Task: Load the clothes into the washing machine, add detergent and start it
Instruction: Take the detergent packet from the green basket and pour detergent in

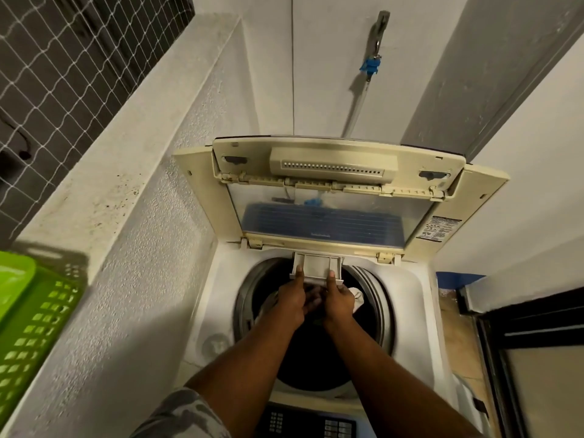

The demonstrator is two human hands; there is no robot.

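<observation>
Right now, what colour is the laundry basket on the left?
Bright green, with a perforated grid side: the laundry basket shows at the left edge of the head view.

The washing machine [407, 298] has a smooth white plastic top, while its raised lid [335, 172] is yellowed, matt plastic with a clear glossy pane. The small detergent drawer [316, 267] at 12 o'clock of the drum opening is pale matt plastic. The drum rim [376, 298] looks like dull grey metal. Cloth [357, 298] inside shows white and soft. At 9 o'clock, the wall [136, 248] is rough, grainy plaster, and the basket [38, 327] is glossy green perforated plastic.
</observation>
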